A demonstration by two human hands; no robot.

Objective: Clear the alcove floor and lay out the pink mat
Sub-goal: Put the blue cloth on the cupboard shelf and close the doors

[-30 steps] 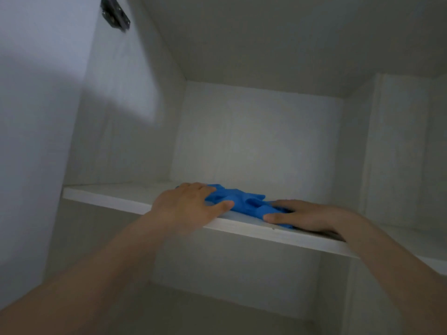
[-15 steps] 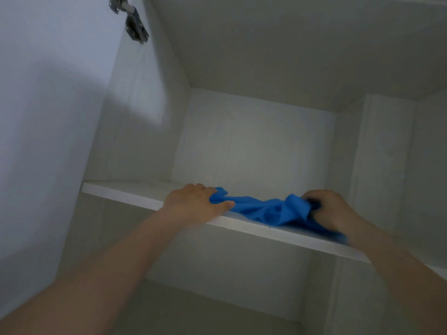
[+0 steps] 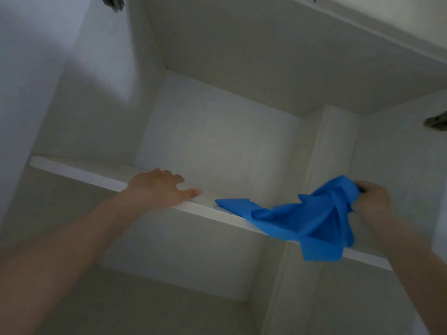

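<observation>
Blue cloth (image 3: 302, 221), not the pink mat, is the only soft thing in view; no mat shows anywhere in the head view. The right hand (image 3: 372, 201) has its grip clamped on the cloth's bunched upper end, fingers curled round the gather, and that end is raised clear of the shelf (image 3: 79, 171). From the grip the cloth runs down and to the left: its long axis slants from the held bunch to a flat tip lying on the shelf's front edge, while a loose corner hangs below the edge, just under the grip. So nearly all of the cloth lies to the left of and below the grip, trailing toward the other hand.

The left hand (image 3: 162, 187) rests on the shelf edge with its fingers apart and relaxed, holding nothing. It sits near the cloth's flat tip but does not touch it; a bare strip of shelf lies between them. The right hand is plainly the one in charge.

My judgement: the step in hand is drawing the cloth off the shelf, and since the tail lies away from the grip, a pull up and to the right should drag it free lengthwise.
</observation>
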